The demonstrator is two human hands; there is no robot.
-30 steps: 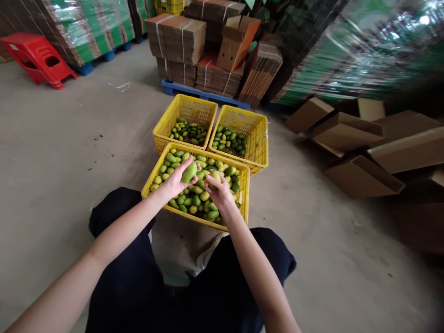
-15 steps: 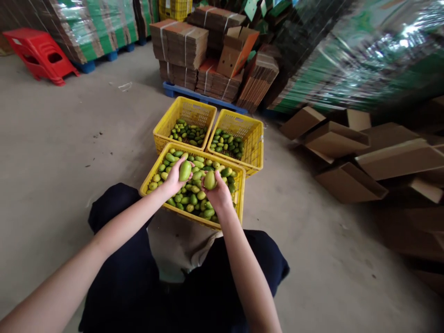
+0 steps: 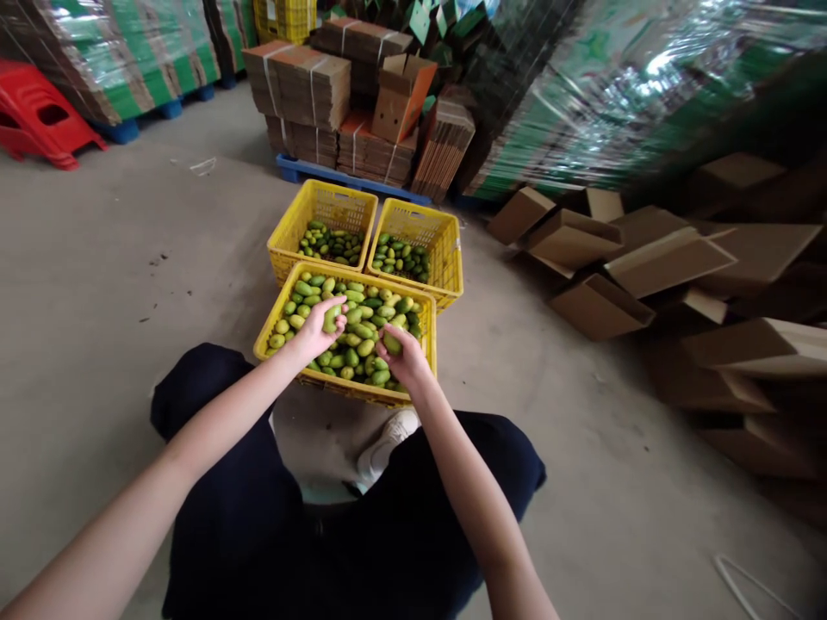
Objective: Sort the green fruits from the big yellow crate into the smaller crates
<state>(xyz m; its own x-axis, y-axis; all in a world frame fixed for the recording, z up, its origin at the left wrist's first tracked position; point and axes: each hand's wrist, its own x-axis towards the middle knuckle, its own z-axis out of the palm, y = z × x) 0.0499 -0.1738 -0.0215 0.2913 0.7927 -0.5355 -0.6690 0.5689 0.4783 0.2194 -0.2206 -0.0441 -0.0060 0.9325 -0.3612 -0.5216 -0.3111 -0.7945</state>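
Note:
My left hand (image 3: 315,332) is closed around a green oval fruit (image 3: 332,319), which looks like a small mango. Another green oval fruit (image 3: 391,344) sits in my right hand (image 3: 408,360), partly covered by the fingers. Both hands hover over the large yellow crate (image 3: 271,323) in front of my knees. Many green and yellowish fruits (image 3: 352,356) of the same sort fill it. Behind stand two smaller-looking yellow crates, the left one (image 3: 284,245) and the right one (image 3: 449,267), each with similar fruit low inside.
Bundled flat cardboard (image 3: 303,86) is stacked on a blue pallet (image 3: 352,179) beyond the crates. Open cardboard boxes (image 3: 600,306) lie piled at right. A red stool (image 3: 39,112) stands far left, near film-wrapped green stacks (image 3: 129,52). A white shoe (image 3: 388,443) shows below the large crate.
My view has turned a little to the right, so the surroundings sit further left. Both hands keep their fruits; the fingers now cover more of each one.

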